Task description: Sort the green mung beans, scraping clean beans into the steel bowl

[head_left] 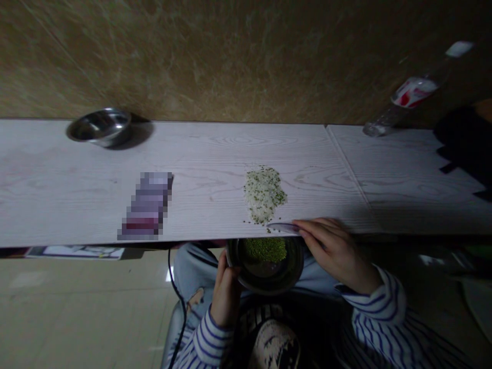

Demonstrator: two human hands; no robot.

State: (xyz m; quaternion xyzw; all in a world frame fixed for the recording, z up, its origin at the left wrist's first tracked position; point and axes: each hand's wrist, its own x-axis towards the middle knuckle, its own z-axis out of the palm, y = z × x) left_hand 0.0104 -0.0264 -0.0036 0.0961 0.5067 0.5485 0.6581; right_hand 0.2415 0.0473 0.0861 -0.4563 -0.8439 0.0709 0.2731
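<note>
Green beans (267, 249), loose and gathered toward the far side of a dark bowl (269, 283), just below the near edge of the pale table (207, 154). Gripped at the left rim by the left hand (226, 294), with fingers curled around and thumb over the edge; cannot tell the hold of the fingertips underneath, nor any support from the lap (194, 271). Looks like thin metal: probably stiff, modest in weight even with contents, smooth enough to slip if wet, unlikely to break. Best held by opposite sides of the rim and level, given loose contents likely to roll at any tilt.

On the table, near the middle, a flat pile (263, 193) of white grains with green beans mixed through, plus a few stray beans (268, 230) on the near side. Seems light and dry, likely to scatter under a quick push; safer with a slow, low sweep.

Just beside, at the near right, a thin strip (282, 227), pinched at the right end between the closed fingers of the right hand (334, 251). Points left; cannot tell about contact with the table. Probably light and perhaps slightly springy, steadiest by the right end.

Farther off: a shiny metal bowl (100, 128) at far left, a clear bottle (409, 95) at far right.
</note>
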